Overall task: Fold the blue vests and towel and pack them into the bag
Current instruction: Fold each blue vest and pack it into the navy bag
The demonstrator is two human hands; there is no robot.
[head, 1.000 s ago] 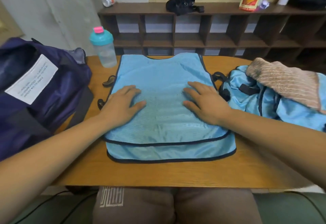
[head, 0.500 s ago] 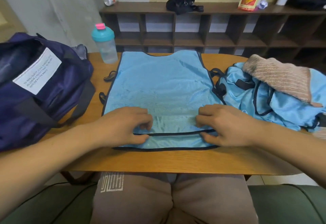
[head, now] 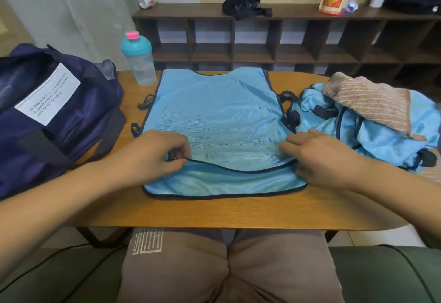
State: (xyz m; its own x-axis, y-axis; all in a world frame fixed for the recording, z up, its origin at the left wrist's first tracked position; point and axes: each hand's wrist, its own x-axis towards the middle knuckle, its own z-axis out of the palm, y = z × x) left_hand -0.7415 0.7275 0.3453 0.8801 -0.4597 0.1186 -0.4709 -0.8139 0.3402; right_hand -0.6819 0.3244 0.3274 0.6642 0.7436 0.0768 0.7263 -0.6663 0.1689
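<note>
Left hand & right hand each pinch the dark-edged hem of the top layer of the blue vest, one near each side. The hem is raised a bit off the lower layer. The rest of the vest lies flat on the table, spreading away from the grip, neck end farthest. Bag sits just outboard of the left hand. Outboard of the right hand is a heap of more blue vests, unfolded, w/ the towel crumpled on top.

Progress, as judged: early, w/ the 1st fold only starting. No folded item is visible, & the bag's contents can't be told. Left to do: this vest, the heap, the towel, all packing.
</note>
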